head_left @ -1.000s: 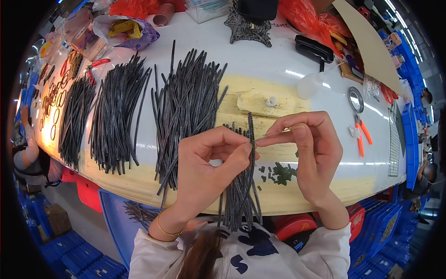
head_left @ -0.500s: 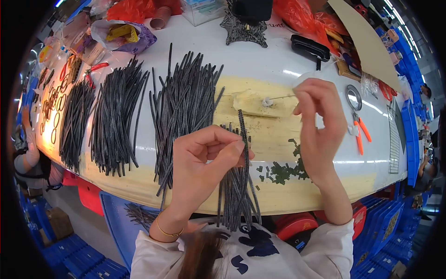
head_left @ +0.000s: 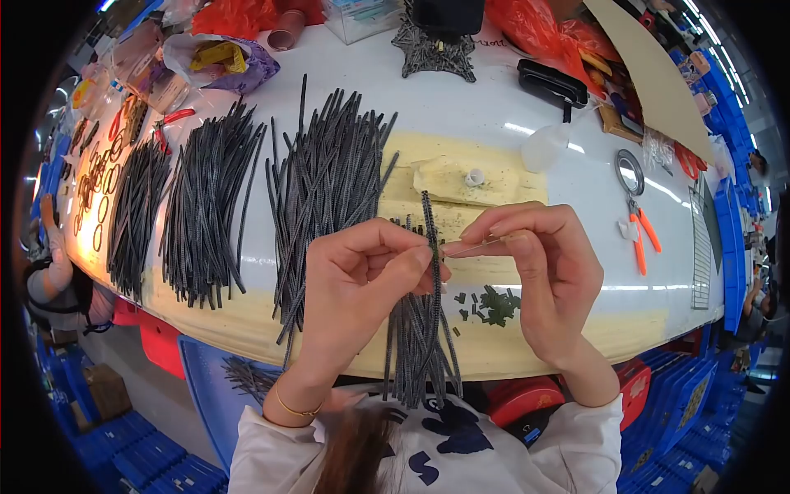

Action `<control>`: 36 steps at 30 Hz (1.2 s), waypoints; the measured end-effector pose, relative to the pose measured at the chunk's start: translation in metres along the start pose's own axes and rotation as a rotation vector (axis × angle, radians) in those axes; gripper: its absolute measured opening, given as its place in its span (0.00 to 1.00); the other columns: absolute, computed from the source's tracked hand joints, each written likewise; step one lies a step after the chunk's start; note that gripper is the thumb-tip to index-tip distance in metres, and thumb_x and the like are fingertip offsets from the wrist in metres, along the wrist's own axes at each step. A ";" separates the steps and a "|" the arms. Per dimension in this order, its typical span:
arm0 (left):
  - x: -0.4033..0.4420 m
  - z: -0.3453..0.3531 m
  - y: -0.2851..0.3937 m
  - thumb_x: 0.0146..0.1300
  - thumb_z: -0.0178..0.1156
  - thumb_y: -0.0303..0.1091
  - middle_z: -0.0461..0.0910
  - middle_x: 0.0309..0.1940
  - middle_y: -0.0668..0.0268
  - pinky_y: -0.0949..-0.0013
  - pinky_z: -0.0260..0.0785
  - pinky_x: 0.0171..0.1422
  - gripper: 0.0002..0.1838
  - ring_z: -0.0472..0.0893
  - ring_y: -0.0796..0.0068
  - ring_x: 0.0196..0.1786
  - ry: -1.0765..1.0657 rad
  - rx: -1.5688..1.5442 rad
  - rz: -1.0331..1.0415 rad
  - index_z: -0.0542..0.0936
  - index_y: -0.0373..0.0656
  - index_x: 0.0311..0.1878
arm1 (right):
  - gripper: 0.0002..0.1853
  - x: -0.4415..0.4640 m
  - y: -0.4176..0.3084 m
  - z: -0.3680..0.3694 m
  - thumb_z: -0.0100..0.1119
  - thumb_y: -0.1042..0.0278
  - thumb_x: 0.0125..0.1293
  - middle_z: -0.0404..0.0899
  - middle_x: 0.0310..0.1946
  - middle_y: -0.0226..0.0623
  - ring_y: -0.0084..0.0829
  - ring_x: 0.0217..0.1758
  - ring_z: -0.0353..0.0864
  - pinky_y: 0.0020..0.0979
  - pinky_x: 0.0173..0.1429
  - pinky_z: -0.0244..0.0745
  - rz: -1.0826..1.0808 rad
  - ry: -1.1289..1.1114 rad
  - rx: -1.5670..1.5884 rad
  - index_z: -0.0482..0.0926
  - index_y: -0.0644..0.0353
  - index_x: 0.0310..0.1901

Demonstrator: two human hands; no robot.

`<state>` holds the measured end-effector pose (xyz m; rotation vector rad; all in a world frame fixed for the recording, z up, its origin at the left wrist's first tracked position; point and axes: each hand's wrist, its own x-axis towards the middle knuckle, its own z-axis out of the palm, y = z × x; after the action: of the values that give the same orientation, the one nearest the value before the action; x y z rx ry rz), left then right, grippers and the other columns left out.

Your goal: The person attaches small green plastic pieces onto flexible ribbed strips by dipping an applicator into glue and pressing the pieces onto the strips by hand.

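Observation:
My left hand (head_left: 366, 284) pinches a dark ribbed strip (head_left: 429, 218) that stands upright above a small bundle of similar strips (head_left: 415, 354). From the right, my right hand (head_left: 547, 276) holds a thin needle-like stick (head_left: 485, 244) between thumb and fingers, its tip by the strip at my left fingertips. Small dark green pieces (head_left: 498, 306) lie on the table below the stick. Behind the hands, a small white cap (head_left: 475, 177) sits on a yellowish pad (head_left: 502, 186).
Three large piles of dark strips (head_left: 325, 181) lie to the left. Orange-handled pliers (head_left: 644, 230) and a tape roll (head_left: 629, 171) are at the right. A black case (head_left: 551, 84), red bags (head_left: 535, 37) and a clear box (head_left: 362, 18) stand at the back.
Half a second ago my right hand was raised with the stick at the white cap. It has come down and left, and the stick's tip is back beside the strip in my left hand.

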<state>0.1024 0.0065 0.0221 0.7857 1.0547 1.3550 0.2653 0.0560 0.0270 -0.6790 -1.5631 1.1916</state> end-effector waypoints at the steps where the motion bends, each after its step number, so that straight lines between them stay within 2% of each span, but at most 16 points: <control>1: 0.000 0.000 0.001 0.57 0.56 0.18 0.81 0.25 0.59 0.83 0.71 0.33 0.03 0.77 0.80 0.26 0.002 -0.009 -0.005 0.79 0.32 0.33 | 0.04 0.003 0.001 -0.001 0.47 0.81 0.67 0.74 0.42 0.42 0.29 0.34 0.80 0.24 0.39 0.77 -0.035 0.045 -0.034 0.70 0.68 0.42; 4: -0.007 0.001 0.004 0.57 0.56 0.18 0.81 0.24 0.59 0.84 0.71 0.33 0.03 0.77 0.80 0.26 0.002 -0.025 -0.023 0.79 0.32 0.33 | 0.05 0.012 0.007 -0.008 0.49 0.81 0.66 0.74 0.42 0.40 0.26 0.31 0.78 0.22 0.35 0.75 -0.101 0.140 -0.102 0.71 0.67 0.42; 8: -0.027 -0.001 0.018 0.56 0.56 0.18 0.81 0.24 0.60 0.84 0.71 0.33 0.03 0.76 0.80 0.26 -0.096 -0.099 -0.166 0.79 0.32 0.33 | 0.10 0.030 0.031 -0.024 0.55 0.79 0.62 0.73 0.42 0.36 0.21 0.24 0.70 0.20 0.28 0.67 -0.250 0.004 -1.033 0.73 0.64 0.45; 9: -0.027 -0.002 0.016 0.56 0.56 0.18 0.81 0.24 0.60 0.84 0.71 0.33 0.03 0.76 0.80 0.26 -0.091 -0.097 -0.162 0.79 0.32 0.33 | 0.10 0.030 0.031 -0.023 0.55 0.79 0.62 0.73 0.42 0.36 0.21 0.24 0.70 0.20 0.28 0.67 -0.254 0.002 -1.028 0.73 0.64 0.45; 13: -0.022 -0.005 -0.006 0.55 0.58 0.19 0.80 0.26 0.64 0.83 0.67 0.26 0.03 0.74 0.80 0.20 0.126 0.294 -0.121 0.79 0.34 0.33 | 0.14 0.026 0.023 -0.017 0.59 0.78 0.58 0.73 0.42 0.33 0.20 0.22 0.63 0.20 0.24 0.61 -0.151 0.105 -0.900 0.75 0.60 0.47; 14: -0.021 -0.005 -0.008 0.55 0.58 0.19 0.80 0.26 0.64 0.83 0.67 0.26 0.03 0.74 0.80 0.20 0.129 0.294 -0.119 0.79 0.34 0.33 | 0.14 0.025 0.021 -0.017 0.59 0.78 0.58 0.73 0.42 0.33 0.20 0.22 0.63 0.20 0.24 0.61 -0.154 0.103 -0.898 0.75 0.60 0.47; 18: -0.021 -0.003 -0.016 0.52 0.60 0.21 0.78 0.28 0.67 0.77 0.64 0.25 0.05 0.72 0.76 0.22 0.350 1.106 0.349 0.80 0.38 0.34 | 0.16 0.020 0.016 -0.016 0.60 0.78 0.58 0.73 0.42 0.33 0.19 0.23 0.65 0.20 0.24 0.61 -0.184 0.153 -0.805 0.75 0.60 0.48; 19: -0.019 -0.005 -0.017 0.52 0.60 0.21 0.78 0.28 0.67 0.77 0.64 0.25 0.05 0.72 0.76 0.22 0.353 1.107 0.350 0.80 0.38 0.34 | 0.16 0.020 0.016 -0.016 0.60 0.78 0.58 0.73 0.42 0.33 0.19 0.23 0.65 0.20 0.24 0.61 -0.187 0.151 -0.803 0.75 0.60 0.48; 23: -0.001 -0.020 -0.017 0.49 0.62 0.22 0.75 0.29 0.68 0.73 0.62 0.28 0.08 0.71 0.73 0.27 0.561 1.518 0.546 0.80 0.42 0.34 | 0.15 0.019 0.014 -0.015 0.60 0.78 0.58 0.73 0.42 0.33 0.19 0.23 0.65 0.19 0.24 0.60 -0.206 0.166 -0.772 0.76 0.60 0.48; 27: -0.001 -0.022 -0.014 0.48 0.62 0.21 0.75 0.28 0.68 0.72 0.64 0.31 0.09 0.72 0.72 0.32 0.538 1.480 0.460 0.80 0.42 0.34 | 0.12 0.013 0.005 -0.016 0.59 0.79 0.58 0.73 0.42 0.32 0.19 0.24 0.65 0.19 0.24 0.60 -0.151 0.138 -0.717 0.77 0.60 0.44; 29: -0.005 -0.021 -0.015 0.47 0.62 0.21 0.75 0.28 0.68 0.72 0.64 0.32 0.09 0.72 0.72 0.34 0.505 1.455 0.416 0.80 0.42 0.34 | 0.10 0.001 -0.002 -0.018 0.58 0.81 0.57 0.73 0.41 0.31 0.20 0.24 0.66 0.19 0.25 0.60 -0.051 0.063 -0.659 0.78 0.60 0.41; 31: -0.009 -0.023 -0.009 0.49 0.61 0.21 0.75 0.29 0.68 0.73 0.65 0.31 0.09 0.73 0.74 0.32 0.487 1.348 0.525 0.80 0.41 0.35 | 0.09 -0.013 -0.008 -0.022 0.58 0.82 0.56 0.73 0.40 0.30 0.21 0.23 0.66 0.20 0.26 0.61 0.026 0.000 -0.622 0.78 0.59 0.38; 33: -0.014 -0.021 -0.002 0.50 0.61 0.20 0.76 0.29 0.68 0.75 0.65 0.31 0.09 0.73 0.75 0.31 0.477 1.242 0.630 0.80 0.40 0.36 | 0.05 -0.027 -0.009 -0.028 0.59 0.80 0.55 0.73 0.34 0.29 0.21 0.24 0.65 0.20 0.29 0.61 0.277 -0.395 -0.583 0.78 0.60 0.34; 34: -0.017 -0.017 0.002 0.50 0.61 0.20 0.76 0.29 0.68 0.75 0.65 0.31 0.09 0.73 0.75 0.31 0.471 1.238 0.623 0.80 0.40 0.36 | 0.05 -0.032 -0.009 -0.029 0.59 0.80 0.55 0.73 0.34 0.29 0.21 0.24 0.65 0.20 0.29 0.61 0.286 -0.394 -0.585 0.78 0.60 0.34; 36: -0.026 -0.001 0.011 0.53 0.60 0.20 0.77 0.29 0.67 0.77 0.67 0.32 0.08 0.73 0.77 0.28 0.450 0.916 0.433 0.80 0.37 0.38 | 0.04 -0.041 -0.005 -0.029 0.59 0.80 0.55 0.72 0.34 0.29 0.23 0.24 0.66 0.22 0.29 0.62 0.257 -0.508 -0.640 0.78 0.60 0.32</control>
<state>0.0996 -0.0184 0.0355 1.4784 2.0086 1.4190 0.3068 0.0293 0.0163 -1.0686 -2.3891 1.0920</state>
